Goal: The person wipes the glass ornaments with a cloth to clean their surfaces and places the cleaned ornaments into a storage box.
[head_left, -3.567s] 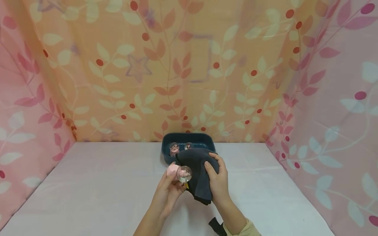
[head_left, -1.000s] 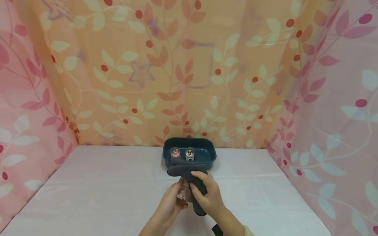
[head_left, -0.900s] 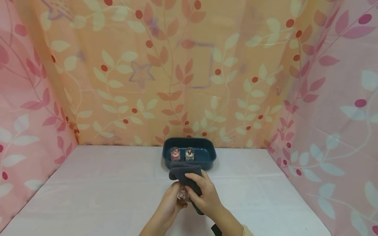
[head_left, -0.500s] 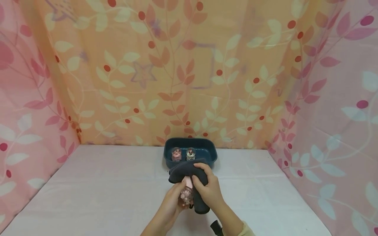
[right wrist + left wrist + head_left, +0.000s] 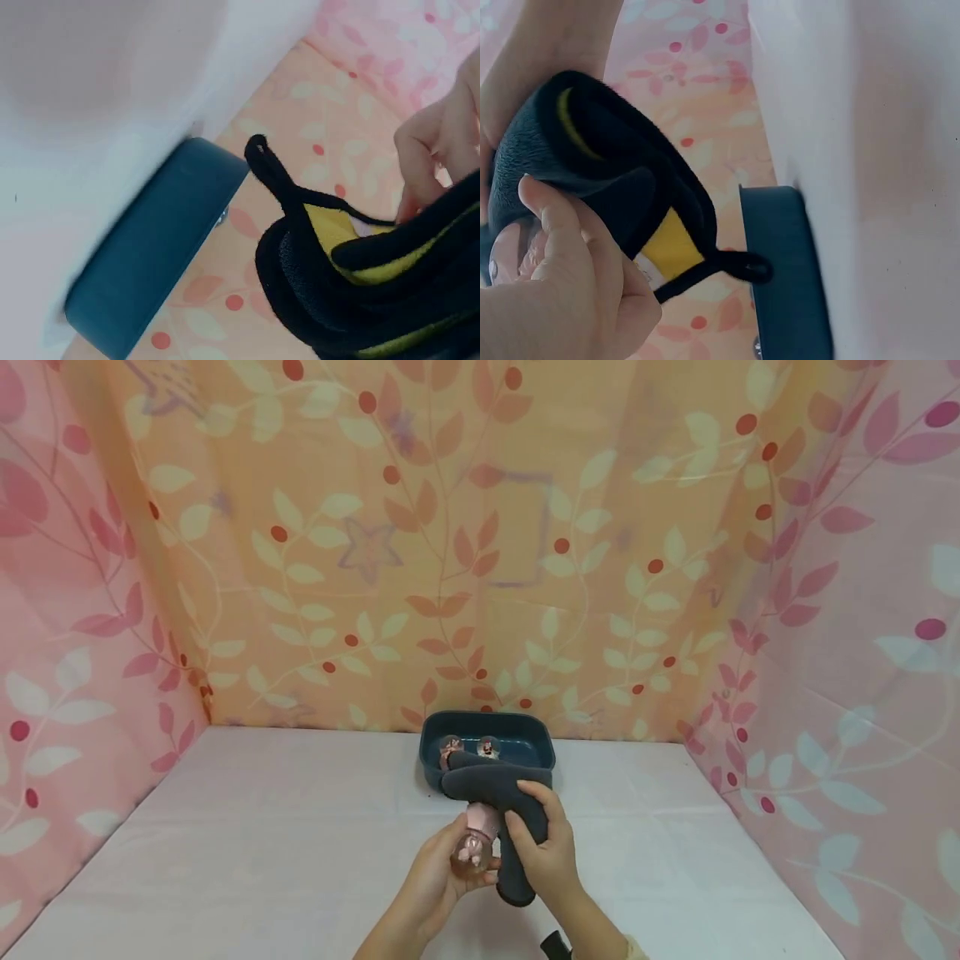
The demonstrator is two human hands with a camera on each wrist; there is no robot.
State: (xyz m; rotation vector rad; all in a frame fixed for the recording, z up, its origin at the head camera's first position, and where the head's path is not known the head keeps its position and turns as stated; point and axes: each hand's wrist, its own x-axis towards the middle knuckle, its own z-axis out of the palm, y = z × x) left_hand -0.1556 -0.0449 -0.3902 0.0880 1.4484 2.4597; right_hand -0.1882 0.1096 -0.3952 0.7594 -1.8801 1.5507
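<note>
In the head view my left hand [image 5: 437,872] grips a small snow globe [image 5: 474,847] with a pink base, tipped so the clear ball points down toward me. My right hand [image 5: 551,839] holds a folded dark grey cloth [image 5: 495,783] against the globe's right side and base. The left wrist view shows the cloth [image 5: 592,150] with black edging, a yellow patch and a hanging loop, close by the left fingers. Folds of the cloth [image 5: 375,292] fill the lower right of the right wrist view, where the right hand itself cannot be made out.
Behind the hands a dark blue tray [image 5: 536,727] stands on the white table [image 5: 300,827]. Inside it sit a pink snow globe [image 5: 452,747] and a white-based snow globe [image 5: 488,747], both partly covered by the cloth. Patterned curtains [image 5: 480,527] enclose the back and sides.
The held globe has turned from ball facing right to ball facing down. The cloth has been refolded and shifted about its base, most recently slightly right, exposing more of the pink base.
</note>
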